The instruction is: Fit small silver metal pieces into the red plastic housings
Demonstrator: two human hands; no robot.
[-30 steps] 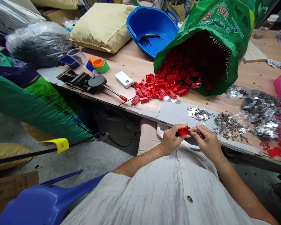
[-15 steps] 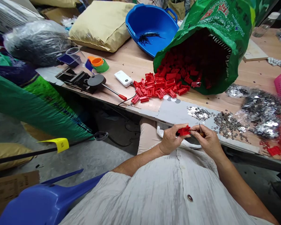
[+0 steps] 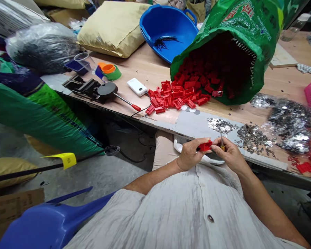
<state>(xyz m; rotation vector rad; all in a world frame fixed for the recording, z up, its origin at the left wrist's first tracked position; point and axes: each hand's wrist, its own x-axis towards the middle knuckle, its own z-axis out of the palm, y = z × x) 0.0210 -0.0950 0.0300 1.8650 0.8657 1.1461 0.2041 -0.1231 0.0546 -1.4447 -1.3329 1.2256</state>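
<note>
My left hand [image 3: 189,155] is closed round a small red plastic housing [image 3: 205,146], held above my lap by the table's front edge. Its open hollow faces my other hand. My right hand [image 3: 231,154] grips a small tool with a yellowish handle and a thin metal tip [image 3: 222,144], which points upward. The thumb and forefinger of that hand are close against the right end of the housing; whether they also pinch a tiny part cannot be seen. Just beyond the hands lie a pile of shiny metal pieces [image 3: 220,125] and a darker pile of small metal parts [image 3: 251,136].
More red housings [image 3: 176,95] spill from a green sack [image 3: 259,65]. Behind stands a blue basin [image 3: 168,27]. To the left are a hand press with a red-tipped lever [image 3: 107,89] and a white power bank [image 3: 137,86]. Bagged metal parts [image 3: 290,121] lie right.
The tool in my right hand has turned more upright, showing more of its yellowish handle. The red housing has tilted slightly in my left hand. The rest stays as it was.
</note>
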